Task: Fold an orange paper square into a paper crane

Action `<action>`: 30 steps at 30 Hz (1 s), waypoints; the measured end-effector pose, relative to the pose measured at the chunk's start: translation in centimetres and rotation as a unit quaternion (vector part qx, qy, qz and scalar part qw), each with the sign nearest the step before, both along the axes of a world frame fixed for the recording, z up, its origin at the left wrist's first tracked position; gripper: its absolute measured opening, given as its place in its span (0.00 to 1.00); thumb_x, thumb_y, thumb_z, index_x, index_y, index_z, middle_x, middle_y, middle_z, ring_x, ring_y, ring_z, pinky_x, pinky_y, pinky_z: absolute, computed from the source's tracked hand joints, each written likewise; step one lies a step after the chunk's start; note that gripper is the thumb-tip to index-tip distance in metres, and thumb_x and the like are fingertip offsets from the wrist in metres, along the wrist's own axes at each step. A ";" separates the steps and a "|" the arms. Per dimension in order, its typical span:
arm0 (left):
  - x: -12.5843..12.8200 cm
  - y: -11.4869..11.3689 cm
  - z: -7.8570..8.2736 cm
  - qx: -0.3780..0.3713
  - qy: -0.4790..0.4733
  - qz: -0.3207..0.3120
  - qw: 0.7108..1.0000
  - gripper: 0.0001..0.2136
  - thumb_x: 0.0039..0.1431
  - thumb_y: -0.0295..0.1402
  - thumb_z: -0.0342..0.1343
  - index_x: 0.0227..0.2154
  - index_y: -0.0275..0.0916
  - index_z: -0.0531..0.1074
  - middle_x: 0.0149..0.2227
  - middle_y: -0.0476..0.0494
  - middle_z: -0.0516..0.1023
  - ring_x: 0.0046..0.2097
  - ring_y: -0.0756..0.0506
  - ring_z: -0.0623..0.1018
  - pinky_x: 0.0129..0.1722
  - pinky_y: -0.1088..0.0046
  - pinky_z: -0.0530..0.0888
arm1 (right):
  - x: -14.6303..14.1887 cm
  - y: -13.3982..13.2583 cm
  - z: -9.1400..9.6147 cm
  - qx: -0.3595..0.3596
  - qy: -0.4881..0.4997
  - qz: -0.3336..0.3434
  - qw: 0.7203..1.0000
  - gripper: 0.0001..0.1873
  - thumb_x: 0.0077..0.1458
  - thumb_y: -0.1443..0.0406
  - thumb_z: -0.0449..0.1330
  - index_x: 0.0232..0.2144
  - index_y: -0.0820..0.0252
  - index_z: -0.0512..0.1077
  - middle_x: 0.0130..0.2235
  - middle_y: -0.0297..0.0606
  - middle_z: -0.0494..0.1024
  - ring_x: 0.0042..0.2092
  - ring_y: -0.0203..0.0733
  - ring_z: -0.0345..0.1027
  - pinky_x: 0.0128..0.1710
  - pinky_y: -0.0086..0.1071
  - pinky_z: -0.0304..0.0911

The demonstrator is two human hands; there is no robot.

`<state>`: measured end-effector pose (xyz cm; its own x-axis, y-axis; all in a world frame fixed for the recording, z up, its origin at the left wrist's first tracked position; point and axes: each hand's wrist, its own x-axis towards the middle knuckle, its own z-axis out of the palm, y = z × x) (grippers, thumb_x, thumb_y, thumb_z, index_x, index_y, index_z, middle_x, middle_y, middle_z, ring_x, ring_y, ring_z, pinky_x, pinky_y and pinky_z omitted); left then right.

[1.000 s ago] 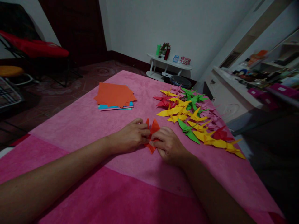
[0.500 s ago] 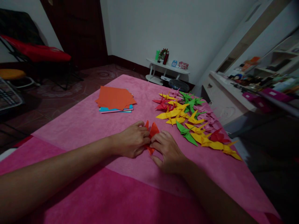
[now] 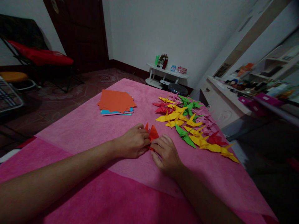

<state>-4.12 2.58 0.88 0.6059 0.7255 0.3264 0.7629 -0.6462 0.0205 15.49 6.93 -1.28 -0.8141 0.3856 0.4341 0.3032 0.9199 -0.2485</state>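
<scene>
An orange folded paper [image 3: 153, 133] with two pointed flaps standing up at its far side is between my hands, low over the pink cloth. My left hand [image 3: 136, 141] grips its left side with curled fingers. From the right, my right hand [image 3: 166, 153] pinches the near part of the paper between thumb and fingers. The hands cover much of the paper, so its lower folds are partly hidden. To the right lie several finished paper cranes, among them a green crane [image 3: 185, 136] and a yellow crane [image 3: 167, 117].
A stack of square paper [image 3: 116, 101], orange on top with blue below, lies at the back left of the pink-covered table [image 3: 81, 133]. A white side table [image 3: 168, 70] stands by the wall. Right of the table is a cluttered dresser [image 3: 229, 93]; a red chair [image 3: 42, 56] is at left.
The near point of the orange paper, which stuck out toward me between my hands, is now folded up under my right fingers. The view has tilted slightly.
</scene>
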 end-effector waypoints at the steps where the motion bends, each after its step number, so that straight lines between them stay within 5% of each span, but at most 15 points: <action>1: 0.1 0.0 -0.2 0.000 -0.005 0.008 1.000 0.08 0.59 0.34 0.51 0.30 0.37 0.73 0.30 0.43 0.76 0.34 0.45 0.71 0.41 0.62 0.59 | -0.1 0.1 0.0 -0.003 0.006 -0.001 1.000 0.07 0.54 0.70 0.55 0.34 0.60 0.72 0.36 0.41 0.75 0.39 0.44 0.64 0.52 0.47 0.54; 6: 0.5 -0.2 -0.9 -0.012 -0.065 0.044 0.997 0.08 0.59 0.31 0.52 0.29 0.37 0.74 0.28 0.43 0.76 0.33 0.45 0.72 0.39 0.63 0.60 | 0.1 0.1 0.1 -0.037 0.049 0.000 0.998 0.07 0.55 0.69 0.56 0.36 0.59 0.73 0.37 0.41 0.75 0.40 0.44 0.66 0.48 0.44 0.58; 9: -0.1 0.3 -0.3 -0.065 -0.217 0.067 0.972 0.09 0.59 0.31 0.52 0.28 0.36 0.75 0.26 0.44 0.77 0.30 0.46 0.73 0.37 0.66 0.62 | 0.3 0.6 1.0 -0.064 0.166 -0.038 0.983 0.13 0.56 0.66 0.57 0.44 0.56 0.72 0.46 0.44 0.72 0.48 0.47 0.65 0.48 0.45 0.61; 11: -0.8 1.0 0.6 -0.145 -0.384 0.067 0.909 0.11 0.59 0.35 0.53 0.28 0.35 0.76 0.25 0.44 0.77 0.29 0.46 0.74 0.35 0.69 0.65 | 0.0 1.5 2.2 -0.110 0.267 -0.092 0.953 0.14 0.58 0.63 0.56 0.46 0.55 0.71 0.51 0.45 0.69 0.52 0.49 0.62 0.49 0.45 0.61; 14: -1.6 1.6 2.2 -0.258 -0.597 0.033 0.759 0.12 0.55 0.39 0.58 0.29 0.34 0.78 0.30 0.42 0.79 0.34 0.44 0.77 0.39 0.69 0.69 | -1.2 3.3 4.0 -0.212 0.380 -0.116 0.893 0.13 0.60 0.59 0.53 0.44 0.56 0.72 0.51 0.44 0.70 0.55 0.48 0.61 0.55 0.44 0.56; 17: -1.6 1.3 2.9 -0.339 -0.692 -0.015 0.637 0.14 0.50 0.40 0.62 0.35 0.34 0.79 0.37 0.39 0.80 0.38 0.42 0.78 0.42 0.67 0.70 | -2.7 4.2 4.9 -0.367 0.387 -0.052 0.844 0.18 0.62 0.55 0.50 0.44 0.58 0.73 0.48 0.43 0.74 0.52 0.47 0.65 0.54 0.43 0.56; 20: -1.2 0.5 2.3 -0.416 -0.722 -0.047 0.551 0.16 0.48 0.37 0.64 0.40 0.35 0.78 0.39 0.38 0.80 0.39 0.42 0.78 0.42 0.68 0.71 | -3.7 3.8 4.5 -0.501 0.349 0.029 0.791 0.22 0.60 0.50 0.52 0.42 0.60 0.74 0.43 0.42 0.76 0.45 0.45 0.69 0.46 0.38 0.62; 23: -1.0 -0.1 1.4 -0.456 -0.722 -0.056 0.517 0.13 0.48 0.34 0.63 0.36 0.32 0.78 0.36 0.37 0.80 0.35 0.43 0.79 0.39 0.68 0.72 | -3.5 3.0 3.9 -0.557 0.295 0.089 0.771 0.20 0.53 0.50 0.60 0.36 0.61 0.76 0.35 0.37 0.76 0.36 0.40 0.69 0.38 0.32 0.63; 30: -1.1 0.2 0.4 -0.433 -0.745 -0.047 0.505 0.13 0.52 0.33 0.59 0.39 0.29 0.76 0.37 0.32 0.80 0.35 0.39 0.79 0.38 0.63 0.73 | -2.7 2.8 4.0 -0.623 0.248 0.090 0.737 0.17 0.38 0.57 0.71 0.27 0.62 0.72 0.25 0.32 0.72 0.25 0.33 0.65 0.23 0.27 0.63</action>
<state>-5.20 2.80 1.30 0.2012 0.9780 0.0548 -0.5506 0.0666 0.8321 12.76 9.68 2.70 -0.7609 0.6418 0.0957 -0.2073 -0.1006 -0.9731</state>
